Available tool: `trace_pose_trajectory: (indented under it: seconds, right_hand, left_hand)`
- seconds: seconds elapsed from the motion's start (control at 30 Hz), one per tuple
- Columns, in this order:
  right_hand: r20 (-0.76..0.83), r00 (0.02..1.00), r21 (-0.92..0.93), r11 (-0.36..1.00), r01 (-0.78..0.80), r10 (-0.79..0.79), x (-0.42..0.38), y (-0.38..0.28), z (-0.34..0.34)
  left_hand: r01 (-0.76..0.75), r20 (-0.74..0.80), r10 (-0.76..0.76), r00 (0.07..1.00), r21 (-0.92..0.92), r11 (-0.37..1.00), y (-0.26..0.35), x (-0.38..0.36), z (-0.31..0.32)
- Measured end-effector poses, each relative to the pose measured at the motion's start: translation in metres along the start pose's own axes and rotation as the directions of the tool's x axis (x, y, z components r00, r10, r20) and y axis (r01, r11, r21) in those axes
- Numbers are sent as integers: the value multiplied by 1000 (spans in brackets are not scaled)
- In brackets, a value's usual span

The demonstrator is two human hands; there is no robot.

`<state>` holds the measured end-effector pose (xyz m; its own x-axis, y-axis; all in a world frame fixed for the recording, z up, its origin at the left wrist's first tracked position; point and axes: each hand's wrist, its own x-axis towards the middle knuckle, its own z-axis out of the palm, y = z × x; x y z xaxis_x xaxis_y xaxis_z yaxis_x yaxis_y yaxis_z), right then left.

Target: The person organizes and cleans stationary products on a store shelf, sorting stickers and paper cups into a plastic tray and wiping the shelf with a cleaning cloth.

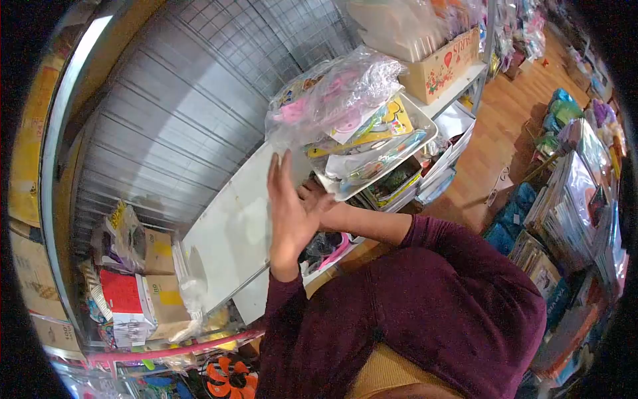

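Observation:
My left hand [292,223] is raised over the white shelf board [222,243], its fingers stretched upward and nothing in it. My right hand [318,201] reaches across from the right and overlaps the left at the palm. Its fingers show in part, apart from each other, with the rest hidden behind my left hand. Just beyond the hands is a white tray [379,175] filled with flat packaged items. A clear plastic bag with pink things [332,100] lies on top of the tray's contents.
A printed cardboard box [442,70] stands at the shelf's far end. Left of the board are open cartons [163,292] and a red item [119,290]. Stacks of wrapped packets [565,199] line the wooden floor [488,146] at right. A metal post [50,166] rises at left.

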<state>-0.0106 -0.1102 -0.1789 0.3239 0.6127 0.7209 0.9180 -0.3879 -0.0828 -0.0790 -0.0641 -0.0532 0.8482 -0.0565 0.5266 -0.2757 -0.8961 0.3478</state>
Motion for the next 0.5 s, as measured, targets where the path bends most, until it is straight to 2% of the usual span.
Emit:
trace_pose_trajectory:
  seconds: [0.03,0.07,0.13,0.23,0.3,0.5]
  right_hand:
    - [5,1000,2,1000,6,-6,0,-1,0]
    - [16,1000,8,1000,0,0,0,-3,1]
    - [42,999,15,1000,-8,7,-2,-3,0]
    - [78,997,15,1000,-21,19,-4,-2,-2]
    - [99,994,9,999,-38,37,-5,1,-4]
    - [140,985,0,994,-106,105,-1,5,-4]
  left_hand:
    - [82,15,-81,997,-29,996,2,-6,7]
    - [146,64,-149,987,48,988,6,-10,13]
    - [163,96,-168,981,50,985,13,-14,26]
    - [165,156,-183,971,125,978,7,-16,49]
    - [158,212,-212,954,246,956,4,-11,60]
    - [121,159,-173,972,293,949,1,-10,65]
